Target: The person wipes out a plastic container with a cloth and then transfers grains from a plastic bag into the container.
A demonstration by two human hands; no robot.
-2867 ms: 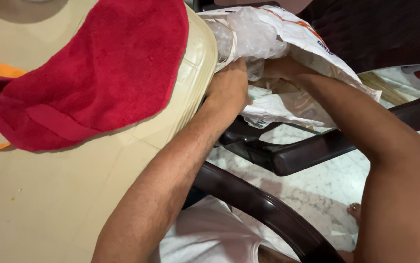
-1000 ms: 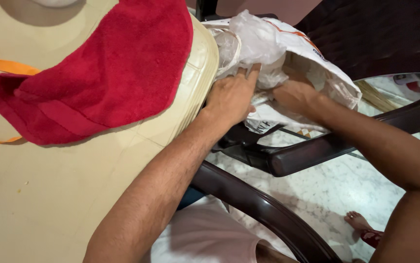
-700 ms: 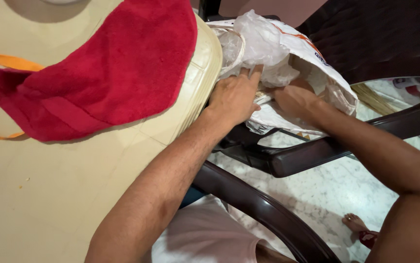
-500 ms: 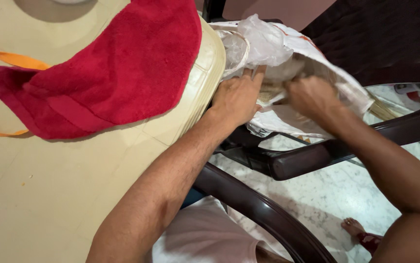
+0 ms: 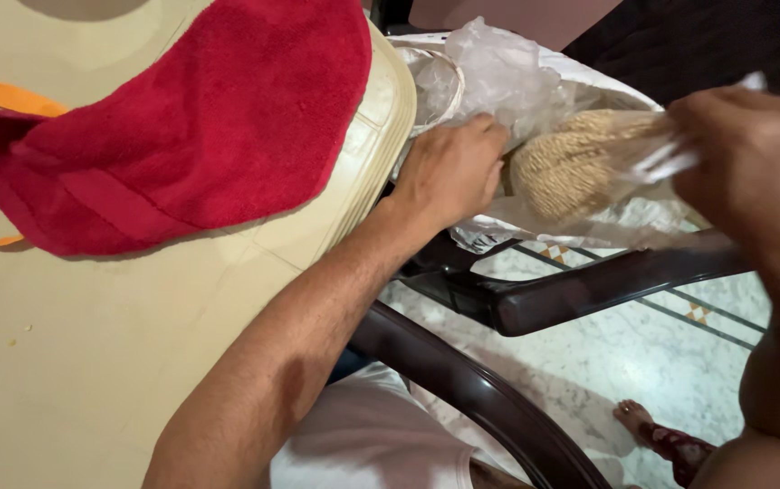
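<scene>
My right hand (image 5: 752, 149) is raised at the right and grips the neck of a clear plastic packet of pale tan grains (image 5: 575, 167), lifted out above a white carrier bag (image 5: 580, 226). My left hand (image 5: 449, 172) rests on the bag's near edge beside crumpled clear plastic (image 5: 498, 72), fingers curled on it. The bag sits on a dark brown chair (image 5: 589, 285) next to the cream table (image 5: 136, 344).
A red towel (image 5: 181, 118) lies on the table's upper part, with an orange strap (image 5: 0, 95) showing beneath it at the left. A second dark chair arm (image 5: 480, 398) curves in front of me. Below is marble floor (image 5: 607, 362), with my foot (image 5: 652, 435) on it.
My right hand was reaching inside the white bag; it has come up and to the right, pulling out the clear packet of grains. My left hand stayed on the bag's edge.
</scene>
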